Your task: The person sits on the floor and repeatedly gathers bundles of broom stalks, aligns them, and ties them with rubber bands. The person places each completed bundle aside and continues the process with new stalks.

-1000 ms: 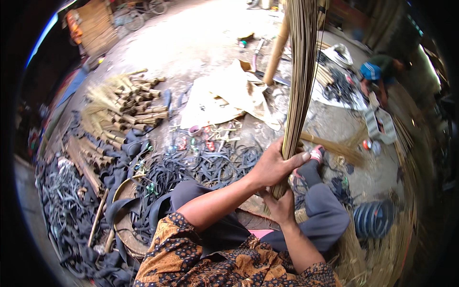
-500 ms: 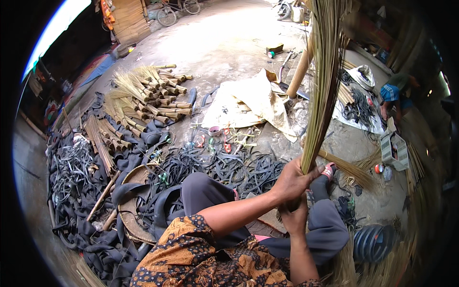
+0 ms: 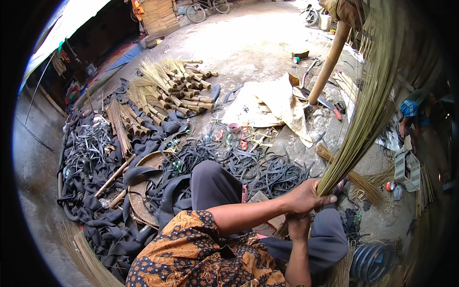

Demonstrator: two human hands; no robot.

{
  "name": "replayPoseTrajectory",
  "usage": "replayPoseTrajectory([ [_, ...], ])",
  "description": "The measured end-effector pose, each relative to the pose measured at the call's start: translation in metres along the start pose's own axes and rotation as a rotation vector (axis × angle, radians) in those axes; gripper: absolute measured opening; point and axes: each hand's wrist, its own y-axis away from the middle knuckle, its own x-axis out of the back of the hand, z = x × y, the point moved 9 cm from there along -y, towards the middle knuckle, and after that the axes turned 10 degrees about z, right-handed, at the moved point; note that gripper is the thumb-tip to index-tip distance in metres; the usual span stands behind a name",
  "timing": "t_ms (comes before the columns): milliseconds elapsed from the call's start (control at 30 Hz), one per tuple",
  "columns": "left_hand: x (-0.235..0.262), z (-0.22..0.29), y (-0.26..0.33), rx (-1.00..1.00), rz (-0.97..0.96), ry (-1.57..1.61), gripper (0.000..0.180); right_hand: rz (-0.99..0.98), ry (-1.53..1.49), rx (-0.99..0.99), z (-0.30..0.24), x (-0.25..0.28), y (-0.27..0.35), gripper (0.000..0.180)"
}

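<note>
In front of my right knee I hold a long bundle of thin green-brown broom sticks (image 3: 356, 138), tilted up and to the right with its upper end fanning out. My left hand (image 3: 308, 196) wraps round the bundle's lower part. Just below, my right hand (image 3: 299, 226) is closed round its bottom end, which is partly hidden by my fingers. Another tied stick bundle (image 3: 361, 184) lies on the ground behind the one I hold. Loose black rubber strips (image 3: 267, 170) are heaped beyond my knees.
At left, many short bundles of sticks (image 3: 177, 91) are piled beside black rubber sheets (image 3: 91, 191) and a round woven tray (image 3: 138, 196). A wooden post (image 3: 330, 62) stands beyond a pale sack (image 3: 263, 105). At right are a plastic crate (image 3: 407, 170) and a crouching person (image 3: 413, 110).
The stick bundle has tipped from nearly upright toward the right, its top swinging over. Both hands keep their hold, and the whole view has shifted slightly.
</note>
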Motion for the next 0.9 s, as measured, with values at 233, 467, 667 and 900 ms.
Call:
replayPoseTrajectory([
  [233, 0.031, -0.016, -0.004, 0.226, 0.140, -0.045, 0.035, -0.213, -0.113, -0.049, -0.011, -0.014, 0.009, 0.024],
  [467, 0.029, -0.013, 0.001, 0.372, 0.033, 0.014, 0.029, -0.418, -0.360, -0.372, 0.012, -0.036, 0.017, 0.019],
  [667, 0.081, 0.025, -0.020, 0.134, 0.342, -0.182, 0.034, -0.326, -0.126, -0.080, 0.056, -0.005, 0.009, 0.075],
  [900, 0.114, 0.028, -0.016, -0.104, 0.442, -0.261, 0.017, 0.302, -0.046, -0.416, 0.170, 0.108, -0.002, 0.050],
])
